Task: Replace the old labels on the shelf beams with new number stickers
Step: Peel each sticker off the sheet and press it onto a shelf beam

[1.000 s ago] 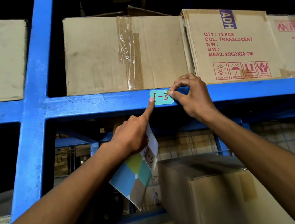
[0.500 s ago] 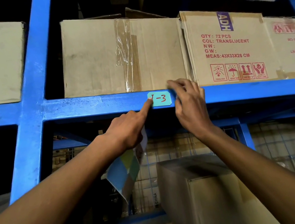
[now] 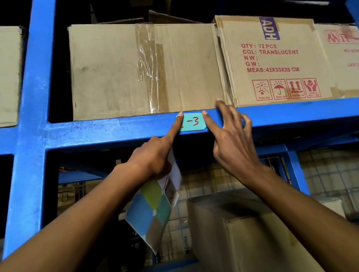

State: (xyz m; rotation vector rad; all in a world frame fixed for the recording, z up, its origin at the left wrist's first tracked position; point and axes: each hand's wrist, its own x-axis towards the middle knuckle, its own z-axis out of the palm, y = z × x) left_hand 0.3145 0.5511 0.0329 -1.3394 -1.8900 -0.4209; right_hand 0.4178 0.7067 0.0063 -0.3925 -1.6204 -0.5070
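A teal sticker (image 3: pixel 192 122) with "1-3" in red sits on the front of the blue shelf beam (image 3: pixel 108 129). My left hand (image 3: pixel 153 155) presses its index fingertip on the sticker's left end, covering part of the first digit. The other fingers of that hand clamp a sheet of coloured stickers (image 3: pixel 153 211), which hangs below the beam. My right hand (image 3: pixel 230 142) has its fingers spread, and one fingertip touches the sticker's right edge.
Cardboard boxes stand on the beam: a taped one (image 3: pixel 141 67) right above the sticker and a printed one (image 3: pixel 273 58) to its right. A blue upright (image 3: pixel 31 124) rises at left. A large box (image 3: pixel 245 237) sits below, under my right arm.
My right hand went from pinching the sticker's right end to opening flat, then set a fingertip on its right edge. My left fingertip slid up onto the sticker's left end.
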